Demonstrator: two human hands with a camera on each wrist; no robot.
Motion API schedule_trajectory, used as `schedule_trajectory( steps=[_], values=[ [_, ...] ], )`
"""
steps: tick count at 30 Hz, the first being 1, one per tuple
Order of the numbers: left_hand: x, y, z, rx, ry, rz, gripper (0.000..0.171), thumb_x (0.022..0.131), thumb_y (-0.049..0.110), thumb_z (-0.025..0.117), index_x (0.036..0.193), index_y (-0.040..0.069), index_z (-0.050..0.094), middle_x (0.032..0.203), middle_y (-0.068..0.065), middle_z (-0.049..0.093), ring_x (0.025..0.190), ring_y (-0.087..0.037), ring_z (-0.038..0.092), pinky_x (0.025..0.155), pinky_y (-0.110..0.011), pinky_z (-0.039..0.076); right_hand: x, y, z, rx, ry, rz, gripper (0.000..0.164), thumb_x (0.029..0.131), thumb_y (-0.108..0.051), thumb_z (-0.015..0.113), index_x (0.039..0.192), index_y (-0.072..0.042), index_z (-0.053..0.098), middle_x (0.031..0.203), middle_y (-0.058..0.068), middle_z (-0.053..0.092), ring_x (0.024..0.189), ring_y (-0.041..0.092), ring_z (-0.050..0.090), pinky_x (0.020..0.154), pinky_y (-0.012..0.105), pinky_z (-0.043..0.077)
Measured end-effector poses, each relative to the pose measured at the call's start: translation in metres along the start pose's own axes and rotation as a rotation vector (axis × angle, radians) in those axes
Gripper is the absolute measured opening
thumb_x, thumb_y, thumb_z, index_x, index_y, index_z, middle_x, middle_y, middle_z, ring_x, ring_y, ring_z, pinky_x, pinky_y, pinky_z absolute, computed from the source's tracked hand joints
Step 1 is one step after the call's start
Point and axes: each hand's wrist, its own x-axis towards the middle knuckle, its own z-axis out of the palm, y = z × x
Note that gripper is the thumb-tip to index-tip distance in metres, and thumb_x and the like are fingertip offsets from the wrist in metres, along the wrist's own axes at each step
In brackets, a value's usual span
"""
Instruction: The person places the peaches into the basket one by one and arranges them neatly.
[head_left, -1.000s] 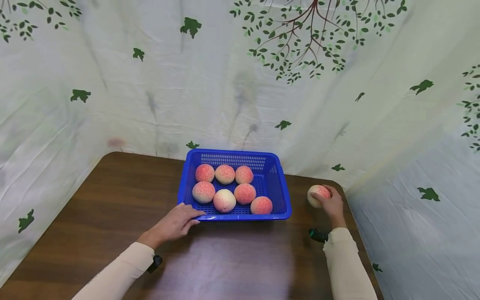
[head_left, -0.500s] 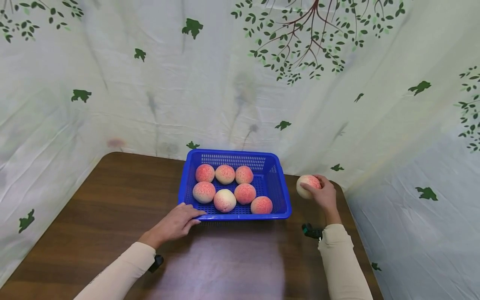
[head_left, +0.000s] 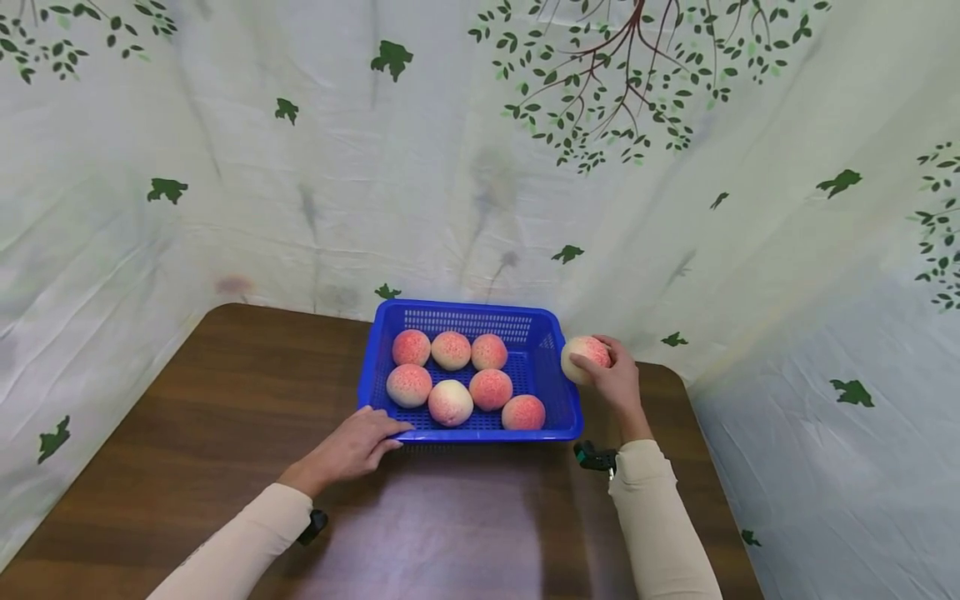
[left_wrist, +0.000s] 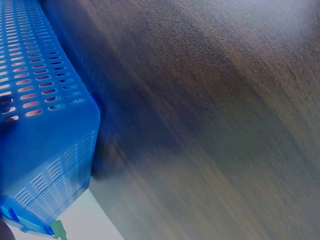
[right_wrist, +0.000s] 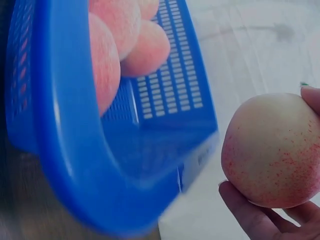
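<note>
In the head view, a blue plastic basket (head_left: pixel 557 417) with slotted walls stands at the back middle of the table. Several pink-and-cream peaches, such as this front one (head_left: pixel 523 412), lie inside it towards the left. My left hand (head_left: pixel 352 446) grips the basket's front rim near its left corner, thumb on the outer side. Just past the basket's right rim, my right hand (head_left: pixel 618 379) holds another peach (head_left: pixel 576 360) between thumb and fingers. The right wrist view shows that peach (right_wrist: pixel 272 150) held up beside the rim, apart from it.
The brown wooden table (head_left: pixel 225 400) ends at a whitish cloth backdrop (head_left: pixel 435 167) with printed leaves, close behind the basket. More of this cloth hangs at the left and right sides. Bare basket floor shows at the back right inside.
My right hand has carried its peach leftward and a little up, from the table's right side to the basket's right rim. The left hand and the basket have stayed put.
</note>
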Motion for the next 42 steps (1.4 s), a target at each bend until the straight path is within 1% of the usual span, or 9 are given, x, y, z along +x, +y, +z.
schedule_trajectory(
  steps=[3,8,11,15,19,24,30,37,42],
  values=[
    [0.000,-0.001,0.000,0.002,0.007,0.010,0.023,0.085,0.009,0.069,0.108,0.004,0.069,0.080,0.000,0.064,0.074,-0.015,0.055,0.069,-0.031,0.038,0.003,-0.003,0.011,0.014,-0.019,-0.007,0.069,0.082,-0.034,0.077,0.138,-0.008,0.045,0.133,0.017,0.052,0.117,0.032,0.051,0.097,0.047,0.043],
    [-0.001,-0.002,0.001,0.007,0.005,0.004,0.024,0.084,0.009,0.070,0.108,0.005,0.069,0.081,0.000,0.065,0.074,-0.015,0.055,0.069,-0.030,0.038,0.008,-0.007,0.029,0.011,-0.042,-0.002,0.068,0.082,-0.032,0.077,0.137,-0.007,0.047,0.131,0.019,0.055,0.116,0.032,0.054,0.096,0.047,0.044],
    [-0.001,-0.002,0.002,0.000,-0.002,-0.002,0.023,0.085,0.010,0.069,0.108,0.005,0.070,0.081,0.000,0.065,0.074,-0.015,0.055,0.069,-0.030,0.038,0.011,-0.009,0.039,0.028,-0.040,0.015,0.067,0.081,-0.030,0.078,0.136,-0.008,0.049,0.130,0.019,0.056,0.115,0.032,0.055,0.095,0.047,0.045],
    [0.000,-0.002,0.002,-0.008,-0.013,-0.006,0.023,0.086,0.010,0.068,0.108,0.004,0.070,0.081,0.000,0.064,0.074,-0.015,0.055,0.069,-0.030,0.038,0.012,-0.011,0.051,0.046,-0.039,0.011,0.065,0.080,-0.028,0.079,0.134,-0.007,0.049,0.129,0.019,0.055,0.114,0.033,0.055,0.094,0.047,0.045],
    [-0.001,-0.002,0.001,-0.007,-0.014,-0.001,0.024,0.086,0.010,0.069,0.108,0.004,0.070,0.082,0.000,0.065,0.075,-0.015,0.056,0.070,-0.031,0.039,0.016,-0.008,0.063,0.041,-0.026,0.001,0.064,0.080,-0.026,0.079,0.132,-0.005,0.049,0.127,0.019,0.055,0.112,0.032,0.055,0.094,0.046,0.045],
    [-0.002,-0.002,0.000,-0.007,-0.015,-0.002,0.023,0.086,0.010,0.069,0.108,0.004,0.070,0.081,0.000,0.065,0.074,-0.015,0.055,0.069,-0.031,0.039,0.020,-0.008,0.077,-0.007,0.000,-0.022,0.063,0.079,-0.024,0.079,0.131,-0.003,0.050,0.127,0.019,0.055,0.112,0.033,0.054,0.095,0.046,0.044],
    [-0.002,-0.002,0.000,0.001,-0.016,-0.012,0.024,0.086,0.011,0.069,0.109,0.005,0.070,0.080,0.001,0.064,0.073,-0.014,0.053,0.069,-0.030,0.038,0.023,-0.010,0.092,-0.086,-0.006,0.007,0.064,0.081,-0.027,0.076,0.133,-0.004,0.049,0.132,0.018,0.053,0.118,0.034,0.052,0.097,0.047,0.043],
    [-0.002,-0.001,0.000,-0.004,-0.012,-0.015,0.023,0.087,0.012,0.069,0.108,0.005,0.070,0.082,0.001,0.065,0.073,-0.014,0.054,0.070,-0.030,0.039,0.031,-0.009,0.099,-0.166,-0.057,0.057,0.062,0.082,-0.025,0.075,0.133,-0.004,0.048,0.130,0.018,0.054,0.116,0.035,0.053,0.096,0.049,0.043],
    [-0.001,-0.001,0.000,-0.011,0.022,0.013,0.023,0.084,0.009,0.070,0.107,0.004,0.070,0.080,0.001,0.064,0.073,-0.014,0.053,0.068,-0.029,0.038,0.037,-0.007,0.102,-0.241,-0.093,0.070,0.058,0.081,-0.023,0.075,0.129,-0.003,0.048,0.125,0.020,0.057,0.112,0.037,0.054,0.093,0.049,0.044]
  ],
)
